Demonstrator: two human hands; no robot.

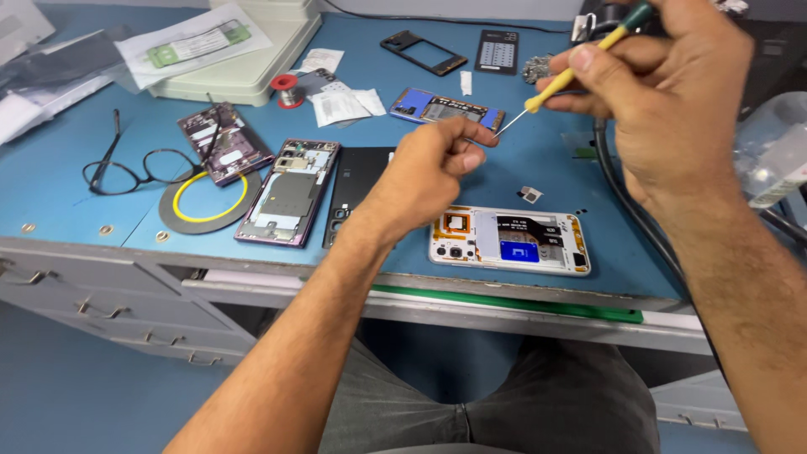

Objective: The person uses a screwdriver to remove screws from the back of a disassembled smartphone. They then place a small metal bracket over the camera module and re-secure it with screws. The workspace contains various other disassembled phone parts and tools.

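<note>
Yellow plastic screwdriver (580,67) with metal tip, matt blue bench mat (101,210), glossy white opened phone (509,241)

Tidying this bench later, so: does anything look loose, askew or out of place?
Yes. A small loose metal part lies alone on the blue table, above the opened white phone. A pair of glasses sits among the opened purple phones, close to the table's front edge.
</note>
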